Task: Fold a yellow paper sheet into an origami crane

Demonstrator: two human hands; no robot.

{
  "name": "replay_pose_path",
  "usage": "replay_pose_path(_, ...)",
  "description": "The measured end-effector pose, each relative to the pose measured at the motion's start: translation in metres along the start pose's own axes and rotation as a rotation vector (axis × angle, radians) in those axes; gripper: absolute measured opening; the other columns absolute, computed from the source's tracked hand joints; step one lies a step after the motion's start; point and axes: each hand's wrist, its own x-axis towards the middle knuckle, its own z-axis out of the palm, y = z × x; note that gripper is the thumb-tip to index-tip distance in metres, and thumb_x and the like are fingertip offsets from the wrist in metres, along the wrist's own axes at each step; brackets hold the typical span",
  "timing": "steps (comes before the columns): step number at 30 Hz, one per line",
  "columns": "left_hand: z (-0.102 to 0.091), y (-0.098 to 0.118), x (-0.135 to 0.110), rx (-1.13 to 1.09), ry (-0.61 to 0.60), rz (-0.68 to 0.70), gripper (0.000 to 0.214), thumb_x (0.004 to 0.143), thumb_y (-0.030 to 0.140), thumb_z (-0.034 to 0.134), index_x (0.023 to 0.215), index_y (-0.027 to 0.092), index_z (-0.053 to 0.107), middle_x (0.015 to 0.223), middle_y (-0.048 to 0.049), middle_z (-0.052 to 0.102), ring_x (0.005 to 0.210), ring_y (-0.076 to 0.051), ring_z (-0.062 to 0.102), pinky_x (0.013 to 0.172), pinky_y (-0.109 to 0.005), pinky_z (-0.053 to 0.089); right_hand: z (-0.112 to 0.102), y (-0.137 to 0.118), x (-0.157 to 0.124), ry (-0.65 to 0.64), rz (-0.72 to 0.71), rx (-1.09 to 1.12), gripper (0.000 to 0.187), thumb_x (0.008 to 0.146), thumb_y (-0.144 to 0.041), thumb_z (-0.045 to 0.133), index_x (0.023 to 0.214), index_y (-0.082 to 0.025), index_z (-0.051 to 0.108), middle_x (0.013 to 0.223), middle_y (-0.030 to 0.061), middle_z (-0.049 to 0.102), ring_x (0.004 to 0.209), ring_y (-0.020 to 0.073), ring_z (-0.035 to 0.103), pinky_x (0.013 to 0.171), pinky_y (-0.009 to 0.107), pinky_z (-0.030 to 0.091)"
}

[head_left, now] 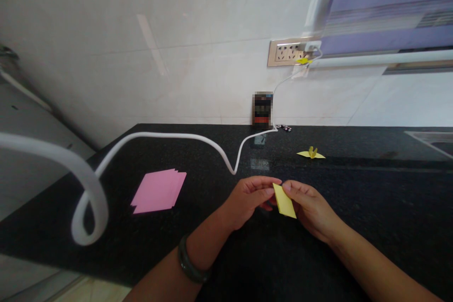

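Observation:
Both of my hands hold a small folded yellow paper (285, 202) just above the black counter (371, 188). My left hand (247, 200) pinches its upper left corner with thumb and forefinger. My right hand (311, 207) grips its right side, fingers closed over the top edge. A dark bangle sits on my left wrist (191, 262).
A stack of pink paper squares (158, 191) lies to the left. A finished yellow folded paper figure (311, 153) rests farther back on the right. A white cable (170, 136) loops across the counter to a wall socket (288, 52). A sink edge (430, 138) shows far right.

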Motion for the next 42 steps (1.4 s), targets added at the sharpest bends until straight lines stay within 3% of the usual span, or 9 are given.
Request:
replay_pose_path(17,0.004,0.0048,0.0005,-0.048,0.039,-0.004,0.028,0.064,0.009,0.057,0.092,0.013,0.061,0.075,-0.0027,0.061,0.064,-0.009,0.054,0.061,-0.021,0.041,-0.0014,0.0008,0.0003,-0.024,0.007,0.087,0.018,0.078,-0.025,0.051,0.064,-0.016,0.052,0.057,-0.0013,0.053,0.05,0.0076,0.046,0.049,0.022,0.032)
replay_pose_path(28,0.0014,-0.0009,0.0026,-0.015,0.097,0.03,0.031,0.064,0.019,0.063,0.094,0.012,0.06,0.066,-0.0007,0.058,0.059,-0.008,0.052,0.06,-0.021,0.04,-0.0023,0.0023,0.0014,-0.01,-0.021,-0.009,0.018,0.078,-0.029,0.051,0.067,-0.015,0.054,0.058,-0.0008,0.052,0.053,0.009,0.047,0.052,0.023,0.034)
replay_pose_path(32,0.0003,0.0017,0.0021,0.032,0.122,0.021,0.028,0.07,0.029,0.058,0.092,0.012,0.06,0.072,-0.0039,0.06,0.063,-0.01,0.054,0.059,-0.023,0.042,-0.0028,0.0028,0.0015,-0.001,-0.022,-0.006,0.017,0.078,-0.029,0.052,0.068,-0.015,0.055,0.058,-0.0011,0.052,0.053,0.0088,0.047,0.053,0.023,0.036)
replay_pose_path(42,-0.0019,-0.0006,0.0013,0.047,0.043,0.033,0.026,0.074,0.029,0.054,0.094,0.013,0.061,0.079,-0.0052,0.06,0.068,-0.011,0.054,0.061,-0.024,0.044,-0.0006,0.0022,0.0004,-0.011,-0.006,0.021,0.018,0.078,-0.031,0.051,0.069,-0.016,0.054,0.061,0.0006,0.056,0.056,0.0108,0.051,0.054,0.024,0.037)
